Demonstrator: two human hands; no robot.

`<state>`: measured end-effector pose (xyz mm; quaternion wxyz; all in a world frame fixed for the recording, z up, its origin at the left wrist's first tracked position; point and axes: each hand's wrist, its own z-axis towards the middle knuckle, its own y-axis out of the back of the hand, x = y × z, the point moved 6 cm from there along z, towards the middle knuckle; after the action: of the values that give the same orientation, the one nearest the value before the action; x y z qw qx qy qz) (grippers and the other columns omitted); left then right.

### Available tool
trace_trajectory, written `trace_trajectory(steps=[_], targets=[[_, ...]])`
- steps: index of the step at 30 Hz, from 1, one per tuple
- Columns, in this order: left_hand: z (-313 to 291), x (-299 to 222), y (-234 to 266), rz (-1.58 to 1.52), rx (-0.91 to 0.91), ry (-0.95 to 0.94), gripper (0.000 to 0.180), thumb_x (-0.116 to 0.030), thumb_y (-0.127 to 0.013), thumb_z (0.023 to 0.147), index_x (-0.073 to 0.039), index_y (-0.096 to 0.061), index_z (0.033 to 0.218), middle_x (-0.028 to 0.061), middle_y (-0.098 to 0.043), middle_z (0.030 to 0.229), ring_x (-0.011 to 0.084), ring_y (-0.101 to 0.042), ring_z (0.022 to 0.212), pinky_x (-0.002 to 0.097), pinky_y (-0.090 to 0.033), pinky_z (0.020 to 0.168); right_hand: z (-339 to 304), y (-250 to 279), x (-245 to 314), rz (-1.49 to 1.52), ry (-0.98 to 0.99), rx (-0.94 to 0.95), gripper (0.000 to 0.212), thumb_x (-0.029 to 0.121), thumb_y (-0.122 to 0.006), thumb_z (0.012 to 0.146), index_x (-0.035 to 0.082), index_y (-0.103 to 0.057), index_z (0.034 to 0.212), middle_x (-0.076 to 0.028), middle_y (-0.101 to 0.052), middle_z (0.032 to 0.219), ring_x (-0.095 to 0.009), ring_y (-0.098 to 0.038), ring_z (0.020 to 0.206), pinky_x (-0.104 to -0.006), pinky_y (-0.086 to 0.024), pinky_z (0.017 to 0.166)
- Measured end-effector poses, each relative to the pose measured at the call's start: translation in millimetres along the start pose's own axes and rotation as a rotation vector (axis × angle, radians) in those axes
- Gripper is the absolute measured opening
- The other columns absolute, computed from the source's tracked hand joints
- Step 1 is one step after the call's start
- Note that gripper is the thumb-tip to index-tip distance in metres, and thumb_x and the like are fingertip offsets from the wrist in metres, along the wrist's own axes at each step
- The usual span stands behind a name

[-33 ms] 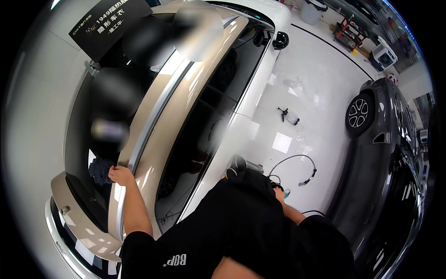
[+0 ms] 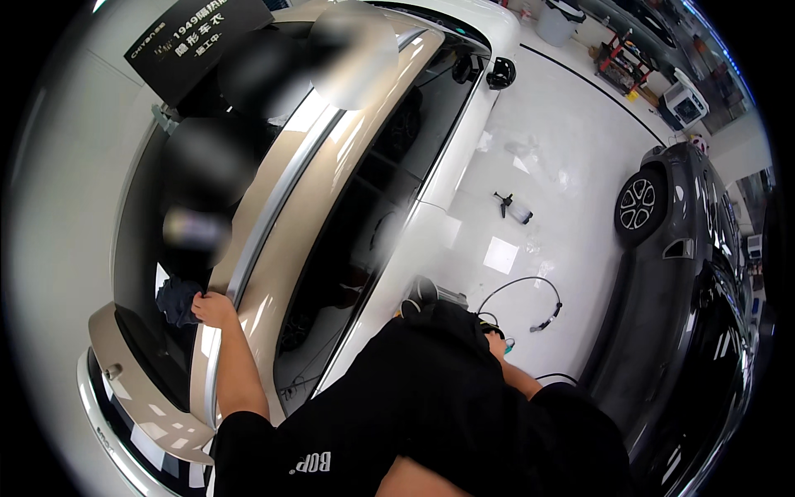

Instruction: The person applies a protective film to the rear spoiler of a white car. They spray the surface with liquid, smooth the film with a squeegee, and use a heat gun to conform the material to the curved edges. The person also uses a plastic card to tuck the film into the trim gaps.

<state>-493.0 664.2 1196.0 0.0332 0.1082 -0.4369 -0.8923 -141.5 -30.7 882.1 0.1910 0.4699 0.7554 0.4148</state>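
My left hand (image 2: pixel 215 309) is closed on a crumpled dark blue-grey cloth (image 2: pixel 175 301). The cloth lies on the dark glass roof panel (image 2: pixel 137 340) of a car, beside the silver roof rail (image 2: pixel 269 215). Beige paint covers the roof edge (image 2: pixel 319 195) on both sides of that rail. My right hand (image 2: pixel 496 345) is low beside my leg, its fingers curled and partly hidden. Something black with a bit of teal shows at those fingers; its kind cannot be made out.
A black cable (image 2: pixel 546 290) loops over the white floor, and a black-and-clear spray bottle (image 2: pixel 515 209) lies beyond it. A dark grey car (image 2: pixel 646 306) stands at the right. A black sign (image 2: pixel 195 45), a grey bin (image 2: pixel 557 22) and a red-and-black cart (image 2: pixel 621 66) are farther off.
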Motion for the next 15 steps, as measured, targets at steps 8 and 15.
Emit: trace_trajectory(steps=[8,15], targets=[[6,-3,-8,-0.085,-0.052,-0.115,0.018,-0.018,-0.062,0.088,-0.011,-0.067,0.104,0.0119,-0.064,0.118,0.0351,-0.057,0.115,0.0471,-0.047,0.091,-53,109,17,0.364,-0.03,-0.25,0.037,0.027,-0.05,0.094,-0.002,-0.068,0.108,-0.023,-0.061,0.124,-0.045,-0.059,0.115,-0.0514,-0.05,0.093],[-1,0,-9,-0.215,0.027,-0.112,0.021,-0.03,-0.078,0.084,-0.013,-0.067,0.088,0.0027,-0.064,0.113,0.0297,-0.058,0.111,0.048,-0.042,0.09,-24,310,75,-0.097,-0.074,0.056,0.029,0.027,-0.071,0.076,0.002,-0.078,0.089,-0.023,-0.073,0.087,-0.041,-0.071,0.084,-0.0469,-0.057,0.078]])
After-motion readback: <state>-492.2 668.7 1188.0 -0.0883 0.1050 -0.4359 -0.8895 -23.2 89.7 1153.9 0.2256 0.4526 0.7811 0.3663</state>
